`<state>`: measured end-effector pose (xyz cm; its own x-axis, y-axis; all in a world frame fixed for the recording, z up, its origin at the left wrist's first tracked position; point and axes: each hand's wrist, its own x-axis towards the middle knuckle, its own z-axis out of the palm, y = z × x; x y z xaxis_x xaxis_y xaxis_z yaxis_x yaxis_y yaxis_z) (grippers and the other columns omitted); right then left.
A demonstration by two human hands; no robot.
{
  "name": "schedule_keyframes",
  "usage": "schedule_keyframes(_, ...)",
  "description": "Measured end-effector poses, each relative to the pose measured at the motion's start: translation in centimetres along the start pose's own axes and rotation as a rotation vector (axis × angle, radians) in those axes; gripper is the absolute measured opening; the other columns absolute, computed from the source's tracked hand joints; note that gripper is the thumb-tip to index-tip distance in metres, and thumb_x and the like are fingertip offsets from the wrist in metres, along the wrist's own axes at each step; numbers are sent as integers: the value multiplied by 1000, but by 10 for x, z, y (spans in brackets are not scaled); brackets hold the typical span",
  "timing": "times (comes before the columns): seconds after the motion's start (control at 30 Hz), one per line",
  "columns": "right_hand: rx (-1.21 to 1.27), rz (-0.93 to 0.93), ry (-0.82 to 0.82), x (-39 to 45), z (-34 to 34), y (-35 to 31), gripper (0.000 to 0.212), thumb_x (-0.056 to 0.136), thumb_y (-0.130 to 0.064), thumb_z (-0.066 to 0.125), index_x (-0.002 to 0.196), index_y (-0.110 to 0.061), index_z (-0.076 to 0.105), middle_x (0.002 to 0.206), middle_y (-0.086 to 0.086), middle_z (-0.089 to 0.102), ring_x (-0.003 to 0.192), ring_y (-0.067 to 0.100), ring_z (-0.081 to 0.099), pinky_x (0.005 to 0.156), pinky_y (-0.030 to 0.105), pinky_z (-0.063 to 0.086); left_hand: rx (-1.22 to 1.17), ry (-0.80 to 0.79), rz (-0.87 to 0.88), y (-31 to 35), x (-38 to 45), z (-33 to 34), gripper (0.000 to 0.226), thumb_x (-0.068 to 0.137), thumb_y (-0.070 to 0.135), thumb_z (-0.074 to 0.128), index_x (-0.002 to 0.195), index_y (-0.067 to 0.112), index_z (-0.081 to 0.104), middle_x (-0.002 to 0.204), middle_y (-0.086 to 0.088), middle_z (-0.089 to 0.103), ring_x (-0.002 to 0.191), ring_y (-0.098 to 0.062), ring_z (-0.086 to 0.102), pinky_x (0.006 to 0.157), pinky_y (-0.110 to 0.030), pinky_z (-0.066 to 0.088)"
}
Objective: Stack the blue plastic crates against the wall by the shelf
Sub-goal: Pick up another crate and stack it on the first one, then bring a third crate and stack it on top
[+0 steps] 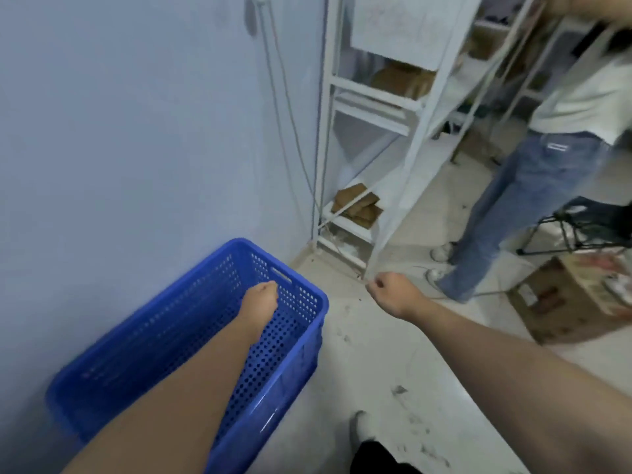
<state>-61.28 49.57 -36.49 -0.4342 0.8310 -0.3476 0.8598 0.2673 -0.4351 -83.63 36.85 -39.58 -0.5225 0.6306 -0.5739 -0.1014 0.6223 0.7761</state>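
A blue perforated plastic crate (294, 350) stands on the floor against the pale wall (136, 131), just left of the white metal shelf (376, 138). My left hand (261, 297) hangs over the crate's inside near its far end, fingers curled into a fist, holding nothing. My right hand (390, 290) is out over the floor to the right of the crate, near the shelf's front leg, fingers curled in with nothing visible in them. Only one crate is in view.
Another person in jeans (513, 206) stands at the right by the shelf. A cardboard box (574, 302) sits on the floor at the right, a black tripod (581, 230) behind it. Cables run down the wall. My shoe (362, 429) is at the bottom.
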Motion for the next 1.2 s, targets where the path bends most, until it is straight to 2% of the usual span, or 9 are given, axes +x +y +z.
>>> schedule_keyframes(0.2,240,247,255,-102,-64,127,30,95,-17,47,66,-15,50,84,11,56,90,33,59,70,30,36,108,-267,96,63,-58,148,26,101,28,38,78,20,46,69,2,42,48,-10,39,45,-20,29)
schedule_keyframes(0.3,384,391,349,-169,-82,203,21,92,-7,46,101,-1,65,98,16,63,103,33,60,78,30,43,207,-392,168,76,-110,233,21,101,30,39,87,19,51,76,-1,50,57,-12,42,52,-24,31)
schedule_keyframes(0.47,601,589,568,-300,-97,339,33,91,-11,52,123,-7,62,131,13,60,123,30,54,100,28,41,385,-630,275,62,-221,403,29,103,35,34,96,17,55,90,-2,58,74,-17,53,61,-27,40)
schedule_keyframes(0.57,692,683,654,-389,-95,425,31,90,-13,55,119,-7,64,129,12,61,122,30,55,100,29,42,507,-767,279,22,-295,510,40,101,40,37,124,12,55,116,-7,60,95,-23,58,76,-32,46)
schedule_keyframes(0.7,761,865,742,-508,-76,524,25,91,-17,52,112,-12,66,117,7,65,108,25,60,90,28,44,639,-970,233,-38,-400,623,23,100,36,41,99,17,56,112,-6,59,80,-17,59,76,-31,47)
schedule_keyframes(0.8,797,1018,766,-583,-64,585,20,91,-15,44,88,-8,62,88,10,63,73,21,55,66,29,43,721,-1062,236,-67,-462,689,28,97,34,45,108,11,57,112,-8,61,87,-22,62,87,-37,48)
schedule_keyframes(0.9,794,1142,776,-635,-58,628,20,93,-13,44,83,-2,59,87,15,60,77,24,51,69,31,40,792,-1149,254,-86,-514,740,29,97,30,43,112,10,59,113,-9,63,101,-26,62,92,-39,49)
schedule_keyframes(1.03,853,1313,755,-673,-44,674,25,90,-11,43,65,-11,37,68,5,40,60,19,36,54,32,31,893,-1249,222,-117,-554,803,27,94,23,52,113,9,66,109,-7,65,102,-25,61,94,-39,50)
schedule_keyframes(1.2,858,1353,747,-703,-63,743,18,92,-19,50,76,-11,46,74,7,47,67,19,43,61,31,37,914,-1278,160,-152,-558,895,22,92,14,55,107,2,67,98,-11,65,86,-23,60,75,-33,54)
